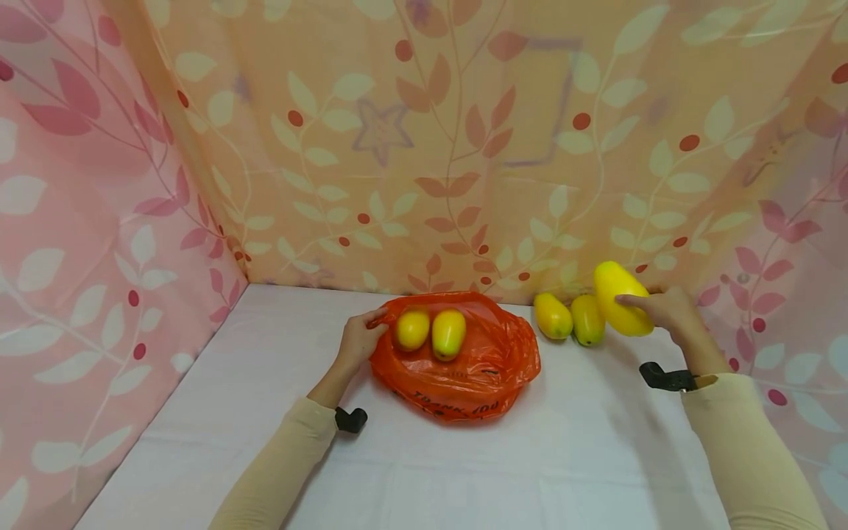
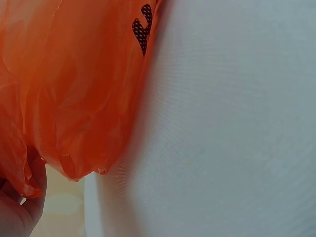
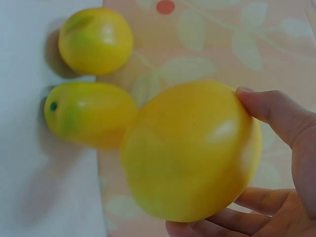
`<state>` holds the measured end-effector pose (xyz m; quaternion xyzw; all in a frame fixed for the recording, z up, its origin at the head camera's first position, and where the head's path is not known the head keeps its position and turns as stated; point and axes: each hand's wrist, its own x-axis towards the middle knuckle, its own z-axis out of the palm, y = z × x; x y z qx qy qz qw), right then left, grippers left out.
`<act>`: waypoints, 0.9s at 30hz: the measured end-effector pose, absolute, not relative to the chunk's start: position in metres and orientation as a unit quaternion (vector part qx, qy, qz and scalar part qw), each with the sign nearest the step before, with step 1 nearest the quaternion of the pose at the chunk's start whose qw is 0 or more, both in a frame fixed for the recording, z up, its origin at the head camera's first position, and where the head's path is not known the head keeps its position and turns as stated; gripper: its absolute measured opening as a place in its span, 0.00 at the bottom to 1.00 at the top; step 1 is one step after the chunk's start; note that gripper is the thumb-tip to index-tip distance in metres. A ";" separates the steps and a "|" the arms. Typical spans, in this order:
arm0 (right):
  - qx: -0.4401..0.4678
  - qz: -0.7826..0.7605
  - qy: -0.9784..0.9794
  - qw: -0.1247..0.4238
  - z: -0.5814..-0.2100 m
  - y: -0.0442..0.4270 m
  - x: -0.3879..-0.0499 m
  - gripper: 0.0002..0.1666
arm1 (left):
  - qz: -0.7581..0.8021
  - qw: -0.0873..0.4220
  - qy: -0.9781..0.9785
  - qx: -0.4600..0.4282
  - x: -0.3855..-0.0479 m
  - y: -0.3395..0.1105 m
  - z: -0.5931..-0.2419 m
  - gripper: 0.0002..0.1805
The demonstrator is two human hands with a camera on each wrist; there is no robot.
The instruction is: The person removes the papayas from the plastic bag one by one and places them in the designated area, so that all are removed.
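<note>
An orange-red plastic bag (image 1: 490, 353) with dark "THANK YOU" lettering lies spread open on the white tabletop. Two yellow fruits with green tints, one round-looking fruit (image 1: 412, 329) and one oblong fruit (image 1: 449, 335), sit inside its left part. My left hand (image 1: 363, 338) pinches the bag's left rim; in the left wrist view the fingers (image 2: 38, 175) curl at the crumpled plastic. Raised above the table at right, my right hand (image 1: 670, 309) grips a yellow mango-like fruit (image 3: 192, 153) between thumb and fingers. Two similar fruits (image 1: 553, 316) (image 1: 587, 321) lie just left of it.
Floral cloth (image 1: 450, 147) hangs behind the table and along both sides. The two loose fruits lie close to the back edge, near that cloth. Black bands with stubby mounts (image 1: 665, 377) sit at both wrists. White cloth (image 1: 411, 478) covers the table.
</note>
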<state>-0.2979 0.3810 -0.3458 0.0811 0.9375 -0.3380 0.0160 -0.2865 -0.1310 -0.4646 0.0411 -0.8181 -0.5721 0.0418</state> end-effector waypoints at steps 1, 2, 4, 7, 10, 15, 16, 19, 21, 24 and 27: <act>0.082 -0.338 0.937 0.015 -0.347 0.383 -0.298 0.49 | -0.571 0.043 -0.819 0.041 -0.287 -0.131 -0.465 0.22; 0.083 -0.338 0.937 0.014 -0.349 0.385 -0.297 0.48 | -0.570 0.043 -0.820 0.040 -0.287 -0.131 -0.465 0.22; 0.088 -0.339 0.936 0.016 -0.352 0.389 -0.297 0.47 | -0.569 0.045 -0.820 0.041 -0.286 -0.132 -0.465 0.22; 0.096 -0.345 0.934 0.014 -0.358 0.395 -0.297 0.47 | -0.566 0.046 -0.822 0.040 -0.285 -0.132 -0.464 0.22; 0.110 -0.352 0.929 0.016 -0.364 0.401 -0.298 0.48 | -0.563 0.044 -0.824 0.040 -0.285 -0.131 -0.463 0.22; 0.151 -0.359 0.920 0.040 -0.375 0.411 -0.301 0.53 | -0.564 0.044 -0.824 0.040 -0.284 -0.131 -0.461 0.22; 0.159 -0.360 0.918 0.045 -0.377 0.413 -0.302 0.54 | -0.566 0.043 -0.822 0.041 -0.284 -0.131 -0.461 0.22; 0.170 -0.357 0.917 0.048 -0.383 0.416 -0.304 0.55 | -0.568 0.042 -0.821 0.044 -0.284 -0.131 -0.461 0.21; 0.177 -0.354 0.917 0.049 -0.386 0.418 -0.305 0.57 | -0.568 0.040 -0.821 0.045 -0.284 -0.131 -0.462 0.21; 0.193 -0.347 0.916 0.059 -0.389 0.420 -0.305 0.58 | -0.570 0.037 -0.820 0.049 -0.284 -0.131 -0.462 0.21; 0.205 -0.358 0.908 0.073 -0.393 0.419 -0.305 0.56 | -0.570 0.038 -0.820 0.050 -0.284 -0.131 -0.462 0.21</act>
